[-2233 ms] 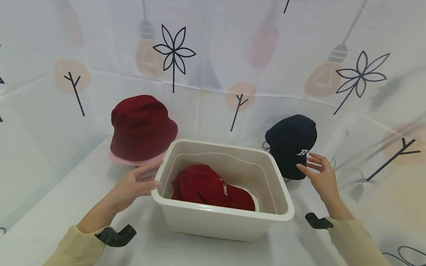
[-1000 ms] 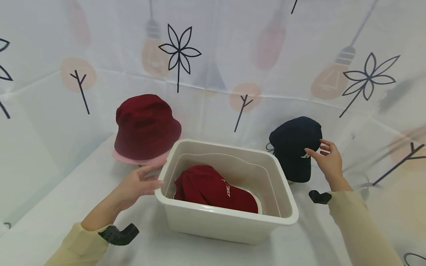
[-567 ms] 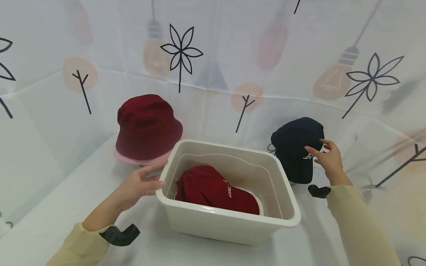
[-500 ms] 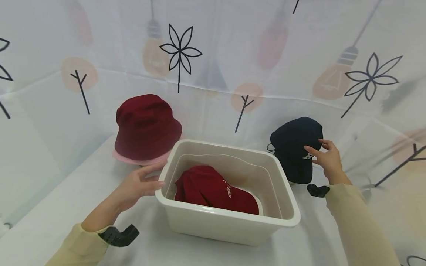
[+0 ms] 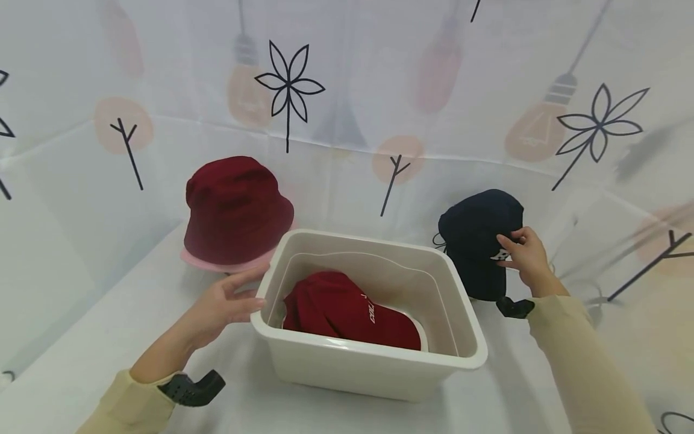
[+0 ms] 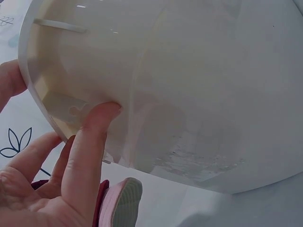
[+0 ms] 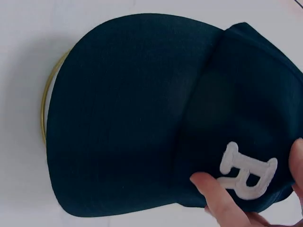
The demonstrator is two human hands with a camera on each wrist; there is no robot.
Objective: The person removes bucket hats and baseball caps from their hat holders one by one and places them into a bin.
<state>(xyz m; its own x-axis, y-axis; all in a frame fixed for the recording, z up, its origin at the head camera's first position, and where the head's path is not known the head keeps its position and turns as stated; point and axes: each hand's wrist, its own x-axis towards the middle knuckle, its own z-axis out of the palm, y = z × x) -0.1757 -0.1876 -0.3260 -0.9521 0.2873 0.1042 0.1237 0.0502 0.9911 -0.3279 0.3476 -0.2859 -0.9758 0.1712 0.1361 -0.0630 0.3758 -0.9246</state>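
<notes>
Left hand [image 5: 217, 307] touching bin [image 5: 349, 371], right hand [image 5: 528, 258] pinching navy cap [image 5: 470, 232].

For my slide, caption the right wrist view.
Right-hand fingers at the white letter R on a dark-blue fabric cap.

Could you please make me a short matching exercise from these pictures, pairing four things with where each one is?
Things
1. Red cap
2. Dark blue cap
3. Maroon bucket hat
4. Left hand

Places
A. Directly above a pink brim
B. Touching the bin
C. At the right hand's fingertips
D. Inside the bin

Pairs: 1-D, 2-C, 3-A, 4-B
</notes>
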